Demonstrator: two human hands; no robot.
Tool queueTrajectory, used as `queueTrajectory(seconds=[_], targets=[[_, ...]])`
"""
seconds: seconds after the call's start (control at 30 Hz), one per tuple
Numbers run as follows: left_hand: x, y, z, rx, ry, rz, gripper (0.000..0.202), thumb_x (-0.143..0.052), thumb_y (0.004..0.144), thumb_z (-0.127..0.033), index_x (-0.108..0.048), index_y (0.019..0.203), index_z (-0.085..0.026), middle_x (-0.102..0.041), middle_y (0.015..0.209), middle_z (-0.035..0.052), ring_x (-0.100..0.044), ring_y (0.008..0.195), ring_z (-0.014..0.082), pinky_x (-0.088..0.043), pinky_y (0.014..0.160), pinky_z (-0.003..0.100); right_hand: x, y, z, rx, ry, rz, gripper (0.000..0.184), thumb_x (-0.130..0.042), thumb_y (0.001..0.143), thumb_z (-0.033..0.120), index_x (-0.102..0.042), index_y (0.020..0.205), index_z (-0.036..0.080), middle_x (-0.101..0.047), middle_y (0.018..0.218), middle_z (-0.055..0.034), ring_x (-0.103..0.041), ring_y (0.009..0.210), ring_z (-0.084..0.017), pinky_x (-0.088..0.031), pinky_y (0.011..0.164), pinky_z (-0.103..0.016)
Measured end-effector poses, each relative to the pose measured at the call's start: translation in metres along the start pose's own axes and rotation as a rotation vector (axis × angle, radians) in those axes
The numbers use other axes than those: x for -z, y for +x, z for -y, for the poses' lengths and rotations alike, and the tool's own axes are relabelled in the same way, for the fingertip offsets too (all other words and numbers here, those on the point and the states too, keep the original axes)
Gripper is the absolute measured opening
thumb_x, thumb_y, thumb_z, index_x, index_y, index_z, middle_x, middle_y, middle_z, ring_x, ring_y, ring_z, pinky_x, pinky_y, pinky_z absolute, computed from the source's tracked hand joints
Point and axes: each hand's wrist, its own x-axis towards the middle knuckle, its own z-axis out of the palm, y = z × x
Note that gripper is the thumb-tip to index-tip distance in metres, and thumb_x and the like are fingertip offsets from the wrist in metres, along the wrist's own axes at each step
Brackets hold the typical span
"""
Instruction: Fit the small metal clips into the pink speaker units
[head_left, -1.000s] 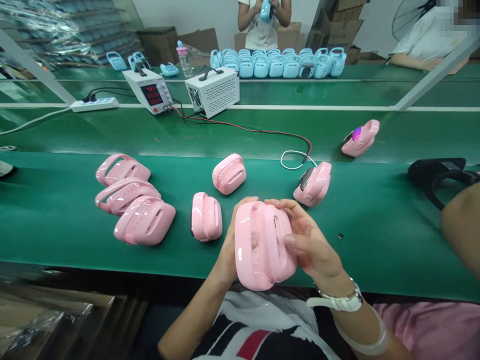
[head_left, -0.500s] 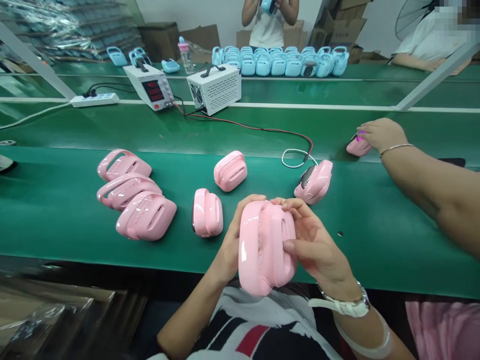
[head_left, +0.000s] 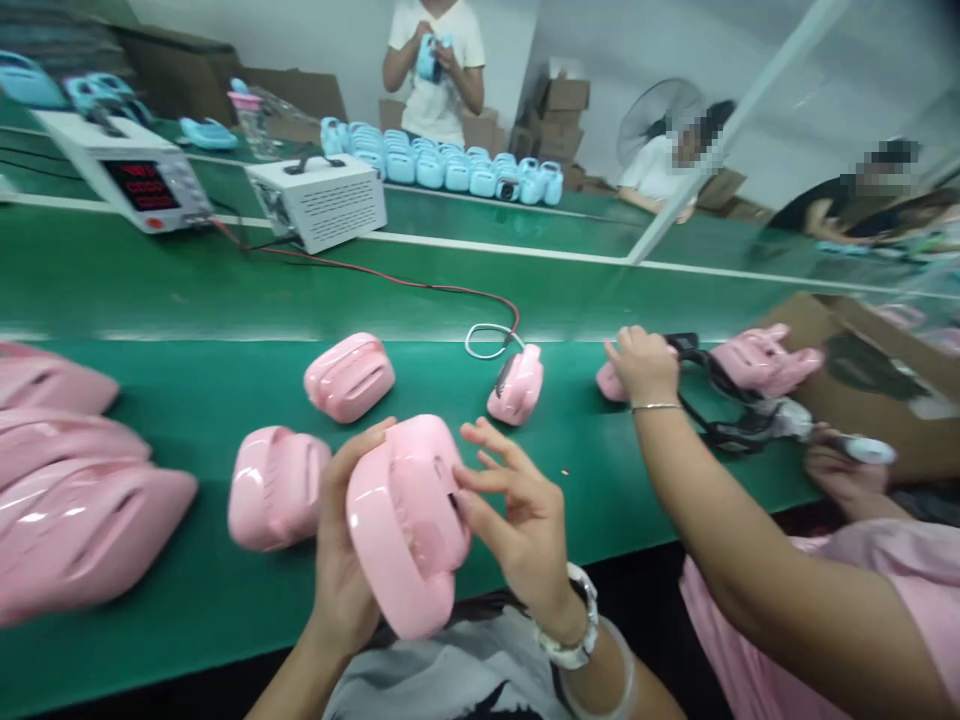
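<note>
My left hand (head_left: 341, 560) grips a glossy pink plastic speaker shell (head_left: 405, 525) from behind, its thumb over the top edge. My right hand (head_left: 514, 515) is at the shell's right side with fingers spread, fingertips touching the edge. The shell is held just above the near edge of the green belt (head_left: 187, 380). Another pink shell (head_left: 274, 488) lies just left of my left hand.
Several pink shells lie on the belt: a blurred stack (head_left: 67, 510) at left, one (head_left: 349, 375) ahead, one (head_left: 517, 385) wired to a red lead. A co-worker's hand (head_left: 641, 365) at right rests on a pink unit (head_left: 611, 382). A power supply (head_left: 131, 180), a white box (head_left: 319, 200) and blue units (head_left: 450, 165) stand behind.
The camera has swung right. My right hand has opened its fingers off the shell, which is now tilted. The co-worker's hand has pulled a pink unit nearer.
</note>
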Motion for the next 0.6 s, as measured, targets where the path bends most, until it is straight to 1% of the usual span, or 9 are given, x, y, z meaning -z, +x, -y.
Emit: queueTrajectory(seconds=[0.07, 0.13, 0.27, 0.33, 0.37, 0.47, 0.5, 0.57, 0.6], targets=[[0.000, 0.002, 0.004, -0.121, 0.135, -0.009, 0.061, -0.067, 0.071, -0.023, -0.054, 0.128, -0.039, -0.054, 0.136, -0.0021, -0.052, 0.127, 0.0314, -0.045, 0.107, 0.053, -0.001, -0.003, 0.004, 0.062, -0.105, -0.041, 0.017, -0.073, 0.079, 0.014, -0.078, 0.087, 0.027, -0.075, 0.108, -0.0054, -0.063, 0.118, -0.025, -0.046, 0.104, -0.043], [-0.001, 0.004, 0.008, -0.206, 0.230, -0.007, 0.060, -0.065, 0.072, -0.028, -0.053, 0.130, -0.040, -0.056, 0.134, -0.0024, -0.053, 0.126, 0.0302, -0.046, 0.105, 0.051, -0.002, -0.005, 0.007, 0.115, -0.156, -0.084, 0.017, -0.071, 0.079, 0.011, -0.078, 0.085, 0.025, -0.077, 0.099, -0.0056, -0.067, 0.112, -0.024, -0.048, 0.103, -0.043], [0.003, 0.008, 0.018, -0.235, 0.225, 0.017, 0.066, -0.068, 0.070, -0.028, -0.053, 0.133, -0.040, -0.060, 0.133, -0.0026, -0.055, 0.125, 0.0280, -0.049, 0.101, 0.043, -0.002, -0.007, 0.007, 0.150, -0.185, -0.112, 0.018, -0.069, 0.077, 0.009, -0.078, 0.083, 0.024, -0.077, 0.097, -0.0060, -0.067, 0.110, -0.024, -0.049, 0.101, -0.041], [0.008, 0.008, 0.024, -0.231, 0.219, 0.038, 0.071, -0.070, 0.068, -0.026, -0.052, 0.135, -0.040, -0.058, 0.137, -0.0018, -0.053, 0.129, 0.0283, -0.048, 0.103, 0.042, -0.003, -0.007, 0.004, 0.108, -0.173, -0.109, 0.014, -0.072, 0.076, 0.012, -0.077, 0.079, 0.024, -0.077, 0.096, -0.0059, -0.067, 0.109, -0.025, -0.049, 0.100, -0.040], [0.010, 0.008, 0.027, -0.229, 0.217, 0.045, 0.072, -0.071, 0.067, -0.025, -0.052, 0.134, -0.040, -0.057, 0.138, -0.0016, -0.052, 0.130, 0.0289, -0.047, 0.104, 0.043, -0.004, -0.006, 0.003, 0.058, -0.155, -0.101, 0.011, -0.073, 0.075, 0.013, -0.076, 0.077, 0.024, -0.077, 0.096, -0.0061, -0.067, 0.108, -0.025, -0.049, 0.098, -0.040], [0.015, 0.008, 0.034, -0.253, 0.241, 0.058, 0.073, -0.074, 0.064, -0.024, -0.053, 0.131, -0.042, -0.053, 0.143, -0.0007, -0.050, 0.132, 0.0322, -0.045, 0.106, 0.050, -0.008, -0.004, 0.002, -0.124, -0.092, -0.042, 0.005, -0.073, 0.076, 0.019, -0.073, 0.071, 0.021, -0.073, 0.096, -0.0078, -0.068, 0.100, -0.024, -0.052, 0.091, -0.038], [0.016, 0.007, 0.034, -0.260, 0.249, 0.058, 0.072, -0.074, 0.064, -0.024, -0.053, 0.131, -0.042, -0.053, 0.143, -0.0001, -0.050, 0.132, 0.0332, -0.045, 0.106, 0.052, -0.009, -0.004, 0.002, -0.156, -0.087, -0.027, 0.006, -0.071, 0.077, 0.021, -0.072, 0.072, 0.020, -0.071, 0.096, -0.0083, -0.069, 0.098, -0.024, -0.053, 0.089, -0.036], [0.019, 0.007, 0.033, -0.247, 0.249, 0.049, 0.070, -0.072, 0.067, -0.025, -0.051, 0.132, -0.040, -0.054, 0.141, 0.0016, -0.051, 0.130, 0.0342, -0.045, 0.105, 0.055, -0.004, -0.003, 0.002, -0.155, -0.108, -0.026, 0.011, -0.066, 0.083, 0.026, -0.070, 0.075, 0.019, -0.068, 0.095, -0.0088, -0.068, 0.096, -0.023, -0.054, 0.084, -0.034], [0.020, 0.007, 0.032, -0.218, 0.233, 0.036, 0.068, -0.071, 0.069, -0.027, -0.051, 0.132, -0.038, -0.055, 0.139, 0.0024, -0.052, 0.129, 0.0341, -0.046, 0.105, 0.055, 0.002, -0.002, 0.001, -0.147, -0.137, -0.048, 0.015, -0.063, 0.086, 0.030, -0.069, 0.078, 0.019, -0.067, 0.095, -0.0091, -0.068, 0.094, -0.022, -0.055, 0.082, -0.034]])
